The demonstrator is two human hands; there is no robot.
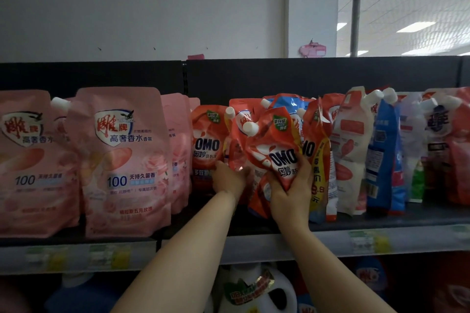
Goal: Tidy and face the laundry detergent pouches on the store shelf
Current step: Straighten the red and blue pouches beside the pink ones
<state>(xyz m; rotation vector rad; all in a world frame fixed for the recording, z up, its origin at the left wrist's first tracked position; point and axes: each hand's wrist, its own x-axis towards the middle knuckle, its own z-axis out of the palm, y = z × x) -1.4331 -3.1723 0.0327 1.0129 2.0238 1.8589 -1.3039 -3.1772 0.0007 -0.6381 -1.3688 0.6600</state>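
A tilted red OMO pouch (276,145) with a white cap stands in the middle of the dark shelf (419,216); my right hand (292,190) grips its lower part. Left of it, my left hand (229,178) reaches between an upright red OMO pouch (207,145) and a red pouch (237,139) behind the tilted one; its fingertips are hidden among the pouches. More red pouches (316,160) crowd unevenly behind and to the right.
Large pink pouches (124,160) stand facing front at the left. White, blue and pink pouches (381,157) lean sideways at the right. A price-tag rail (356,241) runs along the shelf's front edge. Bottles (256,289) stand on the lower shelf.
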